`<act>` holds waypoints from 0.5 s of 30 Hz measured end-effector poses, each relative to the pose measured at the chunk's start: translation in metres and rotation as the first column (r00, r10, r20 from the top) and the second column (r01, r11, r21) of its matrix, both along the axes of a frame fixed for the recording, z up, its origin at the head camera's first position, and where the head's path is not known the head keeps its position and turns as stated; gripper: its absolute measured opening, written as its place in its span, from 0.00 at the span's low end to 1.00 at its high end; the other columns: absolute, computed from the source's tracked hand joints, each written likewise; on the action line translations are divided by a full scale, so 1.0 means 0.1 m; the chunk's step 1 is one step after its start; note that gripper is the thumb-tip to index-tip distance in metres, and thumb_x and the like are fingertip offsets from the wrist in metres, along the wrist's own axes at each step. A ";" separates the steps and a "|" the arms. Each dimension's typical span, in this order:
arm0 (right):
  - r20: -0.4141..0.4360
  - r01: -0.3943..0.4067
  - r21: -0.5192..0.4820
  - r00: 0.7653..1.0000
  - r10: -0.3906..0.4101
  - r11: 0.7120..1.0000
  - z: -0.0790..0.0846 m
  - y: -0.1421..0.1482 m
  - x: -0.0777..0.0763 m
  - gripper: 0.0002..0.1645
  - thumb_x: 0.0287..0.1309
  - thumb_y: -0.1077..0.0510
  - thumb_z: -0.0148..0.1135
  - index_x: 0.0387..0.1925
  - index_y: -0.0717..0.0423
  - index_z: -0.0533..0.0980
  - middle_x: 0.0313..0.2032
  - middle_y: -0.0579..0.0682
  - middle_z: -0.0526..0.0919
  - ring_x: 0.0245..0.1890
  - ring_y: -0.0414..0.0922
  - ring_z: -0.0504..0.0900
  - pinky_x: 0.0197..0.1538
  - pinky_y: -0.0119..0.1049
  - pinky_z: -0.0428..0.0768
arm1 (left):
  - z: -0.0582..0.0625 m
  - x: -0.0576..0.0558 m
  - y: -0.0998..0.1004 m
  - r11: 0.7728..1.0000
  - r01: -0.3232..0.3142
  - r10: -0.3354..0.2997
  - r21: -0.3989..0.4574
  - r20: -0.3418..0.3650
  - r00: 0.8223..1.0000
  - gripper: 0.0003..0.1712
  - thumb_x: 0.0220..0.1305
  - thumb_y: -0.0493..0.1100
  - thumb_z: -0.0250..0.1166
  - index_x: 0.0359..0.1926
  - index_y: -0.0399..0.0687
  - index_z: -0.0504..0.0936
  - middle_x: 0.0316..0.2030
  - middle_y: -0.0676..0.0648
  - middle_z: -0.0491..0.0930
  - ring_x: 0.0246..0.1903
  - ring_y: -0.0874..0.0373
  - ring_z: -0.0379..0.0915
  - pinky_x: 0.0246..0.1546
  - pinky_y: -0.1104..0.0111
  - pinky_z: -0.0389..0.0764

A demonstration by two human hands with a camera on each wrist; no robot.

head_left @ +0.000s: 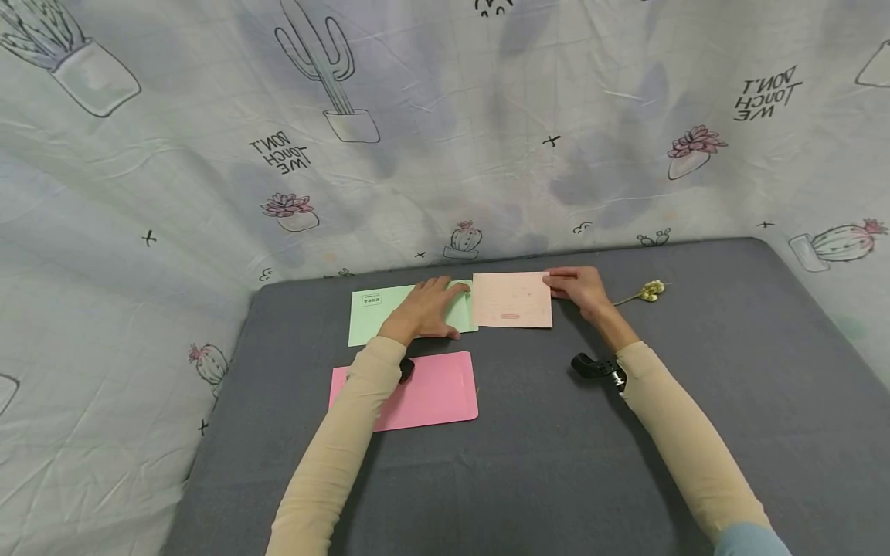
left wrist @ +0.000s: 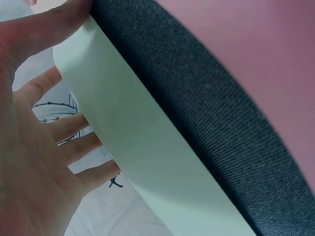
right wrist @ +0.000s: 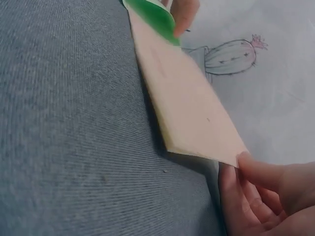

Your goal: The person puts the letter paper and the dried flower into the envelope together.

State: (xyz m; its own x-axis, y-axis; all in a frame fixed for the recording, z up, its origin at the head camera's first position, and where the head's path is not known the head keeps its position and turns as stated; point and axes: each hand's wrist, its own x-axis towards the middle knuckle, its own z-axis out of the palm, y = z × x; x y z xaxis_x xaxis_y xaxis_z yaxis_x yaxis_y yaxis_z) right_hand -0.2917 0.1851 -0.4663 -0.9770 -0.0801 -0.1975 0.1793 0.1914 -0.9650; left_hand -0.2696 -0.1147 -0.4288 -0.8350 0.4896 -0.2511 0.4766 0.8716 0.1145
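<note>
A pale green envelope point(head_left: 378, 313) lies near the back of the grey table, its printed box at upper left. My left hand point(head_left: 427, 310) spans it, thumb at the near edge and spread fingers at the far edge in the left wrist view. In the right wrist view the envelope's mouth gapes, showing a darker green inside point(right wrist: 152, 15). My right hand point(head_left: 575, 287) pinches the right end of a peach-coloured card point(head_left: 513, 301) between thumb and fingers. The card's left end meets the envelope's right end, at its mouth.
A pink envelope point(head_left: 438, 394) lies nearer, partly under the left forearm. A small dried yellow flower point(head_left: 651, 291) on a stem lies right of the right hand. A patterned cloth point(head_left: 487, 154) hangs behind the grey-covered table point(head_left: 528, 479). A black strap point(head_left: 594, 367) is at the right wrist.
</note>
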 end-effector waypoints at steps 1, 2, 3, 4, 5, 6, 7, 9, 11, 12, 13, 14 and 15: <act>0.001 -0.001 -0.001 1.000 0.001 1.000 -0.01 0.01 0.00 0.24 0.65 0.61 0.61 0.57 0.74 0.73 0.49 0.62 0.81 0.29 0.28 0.83 0.39 0.26 0.82 | 0.00 0.00 0.00 1.000 0.001 -0.001 0.001 -0.002 1.000 0.50 0.52 0.60 0.74 0.73 0.59 0.60 0.69 0.41 0.60 0.68 0.44 0.57 0.68 0.48 0.56; 0.000 -0.002 0.002 1.000 0.002 1.000 -0.02 0.01 0.00 0.24 0.65 0.61 0.61 0.57 0.73 0.74 0.47 0.59 0.82 0.30 0.28 0.82 0.39 0.26 0.82 | -0.01 0.00 0.00 1.000 0.002 -0.002 0.003 -0.004 1.000 0.50 0.52 0.60 0.74 0.73 0.59 0.60 0.69 0.41 0.60 0.68 0.44 0.57 0.68 0.48 0.56; 0.001 -0.001 -0.003 1.000 0.001 1.000 -0.02 0.02 0.00 0.23 0.65 0.61 0.62 0.57 0.73 0.74 0.46 0.58 0.82 0.29 0.28 0.83 0.39 0.26 0.82 | -0.01 0.00 0.00 1.000 0.004 -0.004 0.007 -0.007 1.000 0.50 0.52 0.60 0.74 0.73 0.59 0.60 0.69 0.40 0.60 0.68 0.44 0.57 0.68 0.48 0.56; 0.001 -0.005 -0.001 1.000 0.005 1.000 -0.03 0.02 0.00 0.23 0.65 0.61 0.61 0.57 0.73 0.74 0.45 0.57 0.82 0.29 0.28 0.82 0.39 0.26 0.82 | -0.01 0.01 0.00 1.000 0.004 -0.004 0.010 -0.008 1.000 0.50 0.52 0.60 0.74 0.73 0.59 0.60 0.69 0.40 0.60 0.68 0.43 0.57 0.68 0.48 0.56; -0.001 -0.011 0.001 1.000 0.011 1.000 -0.03 0.01 0.00 0.23 0.65 0.62 0.61 0.57 0.74 0.74 0.46 0.57 0.82 0.29 0.28 0.82 0.39 0.26 0.82 | -0.01 0.01 0.00 1.000 0.003 -0.003 0.014 -0.009 1.000 0.50 0.53 0.60 0.74 0.73 0.59 0.60 0.69 0.40 0.60 0.68 0.43 0.57 0.68 0.48 0.56; -0.006 -0.013 0.002 1.000 0.013 1.000 -0.04 0.00 0.00 0.23 0.65 0.62 0.62 0.56 0.74 0.74 0.46 0.59 0.83 0.30 0.28 0.83 0.39 0.26 0.82 | -0.01 0.02 0.00 1.000 0.003 -0.003 0.016 -0.012 1.000 0.50 0.53 0.60 0.74 0.72 0.59 0.61 0.69 0.40 0.60 0.68 0.43 0.57 0.68 0.48 0.56; -0.011 -0.016 0.005 1.000 0.016 1.000 -0.04 -0.01 0.00 0.22 0.64 0.63 0.62 0.56 0.75 0.74 0.47 0.61 0.83 0.30 0.29 0.83 0.39 0.27 0.82 | -0.01 0.02 0.00 1.000 0.003 -0.003 0.016 -0.015 1.000 0.49 0.53 0.60 0.74 0.72 0.59 0.61 0.69 0.40 0.61 0.68 0.43 0.58 0.68 0.48 0.57; -0.024 -0.013 0.026 1.000 0.014 1.000 -0.03 -0.05 0.00 0.22 0.63 0.63 0.63 0.54 0.75 0.75 0.48 0.66 0.82 0.29 0.30 0.83 0.39 0.27 0.82 | -0.02 0.02 0.00 1.000 0.003 -0.003 0.017 -0.020 1.000 0.49 0.52 0.60 0.74 0.72 0.59 0.62 0.68 0.40 0.61 0.68 0.43 0.58 0.68 0.48 0.57; -0.049 -0.011 0.080 0.999 0.015 0.997 -0.02 -0.09 0.00 0.21 0.63 0.62 0.64 0.52 0.74 0.77 0.48 0.69 0.82 0.29 0.31 0.83 0.38 0.28 0.83 | -0.03 0.03 -0.01 1.000 0.004 -0.004 0.019 -0.025 1.000 0.48 0.52 0.60 0.74 0.71 0.60 0.62 0.68 0.40 0.61 0.68 0.43 0.58 0.68 0.48 0.57; -0.063 -0.006 0.114 0.998 0.013 0.993 -0.01 -0.11 0.00 0.20 0.62 0.61 0.65 0.51 0.73 0.78 0.47 0.69 0.82 0.28 0.32 0.83 0.37 0.28 0.83 | -0.03 0.03 -0.01 1.000 0.006 -0.005 0.021 -0.027 1.000 0.47 0.52 0.60 0.74 0.70 0.60 0.63 0.68 0.40 0.62 0.67 0.43 0.58 0.68 0.48 0.58; -0.079 -0.002 0.149 0.997 0.014 0.989 0.00 -0.13 0.01 0.20 0.62 0.61 0.65 0.50 0.72 0.79 0.46 0.69 0.83 0.27 0.33 0.84 0.36 0.29 0.83 | -0.03 0.03 -0.01 1.000 0.007 -0.006 0.024 -0.029 1.000 0.47 0.52 0.60 0.74 0.70 0.60 0.63 0.68 0.40 0.62 0.67 0.43 0.59 0.68 0.48 0.58; -0.094 0.004 0.184 0.995 0.014 0.983 0.01 -0.15 0.01 0.19 0.62 0.60 0.66 0.49 0.72 0.80 0.44 0.69 0.83 0.27 0.34 0.84 0.35 0.29 0.83 | -0.03 0.03 -0.01 1.000 0.008 -0.007 0.027 -0.031 0.999 0.46 0.52 0.59 0.74 0.70 0.60 0.64 0.68 0.40 0.62 0.67 0.43 0.59 0.68 0.48 0.58; -0.109 0.007 0.218 0.994 0.018 0.976 0.02 -0.16 0.01 0.19 0.62 0.60 0.66 0.48 0.71 0.80 0.43 0.68 0.84 0.27 0.35 0.84 0.35 0.30 0.83 | -0.02 0.03 -0.01 1.000 0.009 -0.008 0.029 -0.032 0.999 0.46 0.52 0.59 0.74 0.69 0.60 0.64 0.68 0.40 0.62 0.67 0.43 0.59 0.68 0.48 0.58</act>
